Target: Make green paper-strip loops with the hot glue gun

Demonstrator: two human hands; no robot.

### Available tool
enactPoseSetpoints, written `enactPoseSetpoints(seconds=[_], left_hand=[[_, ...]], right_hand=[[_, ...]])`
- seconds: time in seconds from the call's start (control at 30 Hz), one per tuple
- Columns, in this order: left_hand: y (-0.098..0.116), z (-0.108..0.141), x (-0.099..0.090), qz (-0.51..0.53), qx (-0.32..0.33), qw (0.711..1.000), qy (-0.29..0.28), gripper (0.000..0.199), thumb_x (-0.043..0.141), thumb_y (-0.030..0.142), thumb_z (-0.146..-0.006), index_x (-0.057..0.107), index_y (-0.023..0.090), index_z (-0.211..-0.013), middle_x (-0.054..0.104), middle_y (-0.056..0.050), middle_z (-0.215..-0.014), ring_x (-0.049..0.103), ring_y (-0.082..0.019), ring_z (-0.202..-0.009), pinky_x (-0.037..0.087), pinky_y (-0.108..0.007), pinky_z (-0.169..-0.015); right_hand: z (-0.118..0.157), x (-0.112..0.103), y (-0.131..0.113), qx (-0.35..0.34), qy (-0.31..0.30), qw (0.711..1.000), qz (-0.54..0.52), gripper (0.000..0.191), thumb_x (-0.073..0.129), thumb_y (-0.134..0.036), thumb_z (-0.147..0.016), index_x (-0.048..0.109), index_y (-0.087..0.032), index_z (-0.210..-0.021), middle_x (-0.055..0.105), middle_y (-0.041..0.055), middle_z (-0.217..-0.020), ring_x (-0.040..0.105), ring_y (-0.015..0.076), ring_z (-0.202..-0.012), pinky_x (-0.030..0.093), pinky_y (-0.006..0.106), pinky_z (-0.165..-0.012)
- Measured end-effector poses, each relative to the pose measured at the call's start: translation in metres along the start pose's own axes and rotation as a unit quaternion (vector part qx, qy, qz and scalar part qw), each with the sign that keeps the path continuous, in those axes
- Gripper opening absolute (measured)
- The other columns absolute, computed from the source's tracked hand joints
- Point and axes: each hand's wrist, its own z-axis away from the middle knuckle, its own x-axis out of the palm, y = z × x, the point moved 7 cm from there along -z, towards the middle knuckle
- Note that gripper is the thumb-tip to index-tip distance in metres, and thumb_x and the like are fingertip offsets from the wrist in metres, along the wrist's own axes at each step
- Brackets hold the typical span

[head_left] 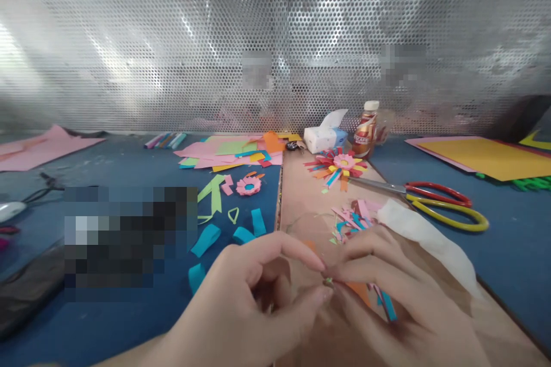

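Observation:
My left hand [253, 309] and my right hand [404, 292] meet fingertip to fingertip over the brown board. Between the pinched fingers of both shows a tiny green paper piece [329, 281], mostly hidden. Orange paper [358, 291] and a blue strip [388, 305] lie under my right hand. Just beyond it is a pile of pink, blue and green paper scraps [353, 219]. Several curled blue paper strips [205, 239] rest to the left of my left hand, near a small green paper loop [233, 215].
Large scissors [445, 206] with red and yellow handles lie at right, by a crumpled tissue [424, 235]. Farther back are a multicoloured paper flower [343, 165], a pink paper ring [248, 186], a tissue pack [322, 139], a bottle [365, 132] and coloured sheets [495, 156].

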Motion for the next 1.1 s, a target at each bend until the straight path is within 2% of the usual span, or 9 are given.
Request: enactPoseSetpoints(seconds=[0.1, 0.2, 0.37, 0.53, 0.73, 0.93, 1.1], left_hand=[[-0.001, -0.002, 0.003, 0.015, 0.01, 1.0, -0.019, 0.015, 0.062, 0.032, -0.068, 0.06, 0.02, -0.077, 0.034, 0.009, -0.045, 0.028, -0.005, -0.04, 0.02, -0.018, -0.039], [-0.003, -0.001, 0.003, 0.032, -0.002, 0.999, -0.011, 0.013, 0.062, 0.03, -0.068, 0.06, 0.019, -0.074, 0.034, 0.008, -0.046, 0.029, -0.005, -0.041, 0.019, -0.018, -0.04], [-0.005, 0.0, 0.007, 0.045, -0.022, 0.998, -0.027, 0.013, 0.061, 0.03, -0.067, 0.058, 0.019, -0.073, 0.034, 0.008, -0.046, 0.028, -0.005, -0.041, 0.018, -0.019, -0.039], [-0.007, 0.001, 0.006, 0.054, -0.037, 0.998, -0.014, 0.013, 0.061, 0.03, -0.067, 0.058, 0.019, -0.071, 0.035, 0.008, -0.046, 0.028, -0.005, -0.041, 0.019, -0.019, -0.041], [-0.013, 0.002, 0.007, 0.057, -0.037, 0.998, -0.018, 0.019, 0.062, 0.039, -0.066, 0.061, 0.02, -0.072, 0.039, 0.006, -0.048, 0.03, -0.006, -0.042, 0.021, -0.02, -0.041], [-0.015, 0.003, 0.005, 0.06, -0.047, 0.997, -0.005, 0.022, 0.064, 0.043, -0.064, 0.064, 0.022, -0.071, 0.05, 0.002, -0.055, 0.04, -0.009, -0.049, 0.027, -0.02, -0.045], [-0.015, 0.004, 0.006, 0.071, -0.053, 0.996, -0.006, 0.022, 0.066, 0.043, -0.063, 0.065, 0.022, -0.069, 0.053, 0.0, -0.058, 0.045, -0.011, -0.054, 0.032, -0.021, -0.048]], right_hand=[[0.0, 0.001, -0.003, -0.014, 0.003, 1.0, 0.009, 0.016, 0.061, -0.007, -0.069, 0.057, -0.022, -0.072, 0.059, -0.0026, -0.071, 0.056, 0.0104, -0.069, 0.046, 0.022, -0.061], [-0.001, 0.0, -0.004, -0.029, 0.006, 1.0, 0.011, 0.017, 0.06, -0.006, -0.069, 0.057, -0.022, -0.072, 0.058, -0.0031, -0.069, 0.054, 0.0096, -0.067, 0.045, 0.021, -0.06], [-0.001, -0.001, -0.004, -0.02, 0.004, 1.0, 0.005, 0.016, 0.059, -0.006, -0.07, 0.057, -0.022, -0.072, 0.059, -0.0027, -0.07, 0.054, 0.0105, -0.066, 0.045, 0.022, -0.059], [0.0, -0.001, -0.005, -0.016, -0.002, 1.0, -0.003, 0.017, 0.059, -0.006, -0.07, 0.057, -0.023, -0.072, 0.06, -0.0028, -0.07, 0.056, 0.0104, -0.066, 0.046, 0.022, -0.06], [0.0, 0.0, -0.005, -0.001, 0.0, 1.0, -0.029, 0.018, 0.059, -0.005, -0.071, 0.056, -0.022, -0.071, 0.059, -0.0033, -0.07, 0.056, 0.0102, -0.067, 0.046, 0.021, -0.061], [0.0, 0.001, -0.006, -0.004, -0.005, 0.999, -0.039, 0.019, 0.06, -0.003, -0.069, 0.055, -0.021, -0.071, 0.058, -0.0036, -0.071, 0.056, 0.0087, -0.068, 0.046, 0.019, -0.062], [0.002, -0.001, -0.007, -0.002, -0.003, 0.999, -0.046, 0.02, 0.059, -0.003, -0.069, 0.055, -0.022, -0.071, 0.058, -0.0034, -0.071, 0.056, 0.0099, -0.068, 0.046, 0.021, -0.061]])
